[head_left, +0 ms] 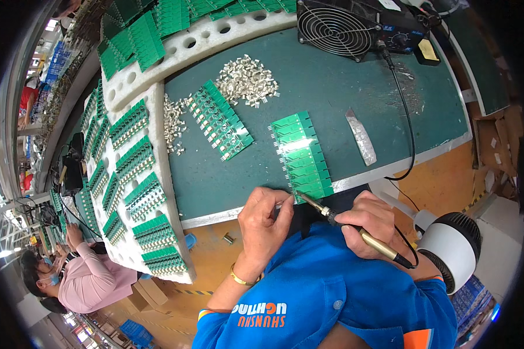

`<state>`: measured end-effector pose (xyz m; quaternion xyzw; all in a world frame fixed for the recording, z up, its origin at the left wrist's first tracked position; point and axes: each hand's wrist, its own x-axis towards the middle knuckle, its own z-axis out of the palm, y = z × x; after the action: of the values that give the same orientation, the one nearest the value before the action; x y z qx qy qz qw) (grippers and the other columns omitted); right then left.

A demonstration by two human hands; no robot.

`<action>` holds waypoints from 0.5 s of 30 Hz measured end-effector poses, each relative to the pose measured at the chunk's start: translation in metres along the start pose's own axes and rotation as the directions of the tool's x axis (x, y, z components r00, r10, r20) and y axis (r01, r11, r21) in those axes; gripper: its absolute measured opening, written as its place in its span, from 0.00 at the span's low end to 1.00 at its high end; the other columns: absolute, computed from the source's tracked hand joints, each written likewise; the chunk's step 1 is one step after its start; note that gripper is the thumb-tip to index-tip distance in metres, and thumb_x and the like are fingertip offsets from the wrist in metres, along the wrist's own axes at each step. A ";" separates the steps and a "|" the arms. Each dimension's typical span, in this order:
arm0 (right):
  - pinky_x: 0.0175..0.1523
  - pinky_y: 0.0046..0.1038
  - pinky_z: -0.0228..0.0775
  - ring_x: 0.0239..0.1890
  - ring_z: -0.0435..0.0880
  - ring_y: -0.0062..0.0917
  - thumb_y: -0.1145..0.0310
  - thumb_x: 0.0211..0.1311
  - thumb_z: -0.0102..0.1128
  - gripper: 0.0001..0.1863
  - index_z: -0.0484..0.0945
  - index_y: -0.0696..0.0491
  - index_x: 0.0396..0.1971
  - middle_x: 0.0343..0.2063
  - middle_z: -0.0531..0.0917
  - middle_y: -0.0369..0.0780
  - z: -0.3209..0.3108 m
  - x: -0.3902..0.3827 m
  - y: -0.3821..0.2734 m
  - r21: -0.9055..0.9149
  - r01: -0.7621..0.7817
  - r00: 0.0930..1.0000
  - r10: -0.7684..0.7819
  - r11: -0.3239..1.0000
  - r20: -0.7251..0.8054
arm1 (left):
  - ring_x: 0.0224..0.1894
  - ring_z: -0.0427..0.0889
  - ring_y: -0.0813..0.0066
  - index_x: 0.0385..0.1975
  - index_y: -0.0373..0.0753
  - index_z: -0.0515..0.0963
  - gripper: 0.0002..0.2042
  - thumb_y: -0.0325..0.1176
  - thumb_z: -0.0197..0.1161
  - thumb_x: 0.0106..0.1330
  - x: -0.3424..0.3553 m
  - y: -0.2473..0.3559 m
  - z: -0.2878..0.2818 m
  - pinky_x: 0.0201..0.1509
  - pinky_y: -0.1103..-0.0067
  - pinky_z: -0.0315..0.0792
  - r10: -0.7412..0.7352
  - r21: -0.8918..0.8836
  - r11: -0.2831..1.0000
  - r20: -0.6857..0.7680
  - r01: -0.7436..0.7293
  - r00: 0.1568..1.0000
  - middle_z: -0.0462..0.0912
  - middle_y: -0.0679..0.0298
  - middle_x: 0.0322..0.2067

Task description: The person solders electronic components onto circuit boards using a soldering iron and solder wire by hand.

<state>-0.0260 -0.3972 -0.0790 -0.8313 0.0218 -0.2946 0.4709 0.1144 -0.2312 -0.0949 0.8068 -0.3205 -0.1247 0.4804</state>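
Observation:
My right hand [367,224] is closed around the gold-coloured handle of a soldering iron [379,243], whose tip points left to the near edge of a green circuit board panel [303,160]. My left hand [266,224] is pinched at that panel's near left corner, beside the iron's tip. Whatever lies between its fingertips is too small to make out. The panel sits flat at the bench's front edge, with small pins along its left side. To its left lies another green panel [221,122] fitted with rows of small white parts.
Loose white connectors [247,81] are heaped behind the panels. White foam [160,131] at the left bears several boards. A fan [335,32] and a soldering station [399,39] stand at the back, its cable curving down the right. A silver strip [361,138] lies rightward. A co-worker [93,279] sits far left.

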 end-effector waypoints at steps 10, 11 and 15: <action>0.27 0.28 0.67 0.15 0.75 0.26 0.77 0.45 0.66 0.11 0.81 0.57 0.33 0.15 0.78 0.37 0.001 -0.003 -0.001 -0.047 0.038 0.999 -0.036 0.998 0.032 | 0.20 0.71 0.85 0.27 0.34 0.81 0.04 0.20 0.69 0.57 0.001 -0.001 0.000 0.21 0.85 0.62 0.021 0.007 1.000 0.001 -0.021 1.000 0.76 0.66 0.24; 0.27 0.28 0.67 0.15 0.75 0.26 0.76 0.45 0.66 0.11 0.81 0.57 0.33 0.15 0.77 0.36 0.001 -0.003 -0.001 -0.053 0.045 0.999 -0.044 0.998 0.032 | 0.20 0.71 0.85 0.27 0.34 0.81 0.04 0.20 0.69 0.57 0.000 -0.001 0.000 0.21 0.85 0.62 0.021 0.007 1.000 0.001 -0.021 1.000 0.76 0.66 0.24; 0.27 0.28 0.67 0.15 0.75 0.26 0.75 0.46 0.66 0.12 0.81 0.57 0.34 0.14 0.76 0.36 0.001 -0.003 -0.003 -0.059 0.055 0.998 -0.053 0.997 0.038 | 0.20 0.72 0.85 0.27 0.34 0.81 0.04 0.20 0.70 0.57 -0.002 -0.003 0.000 0.21 0.86 0.63 0.022 0.009 1.000 0.002 -0.022 1.000 0.76 0.66 0.24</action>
<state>-0.0289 -0.3937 -0.0782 -0.8507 -0.0005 -0.2911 0.4378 0.1144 -0.2290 -0.0973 0.8053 -0.3302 -0.1187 0.4779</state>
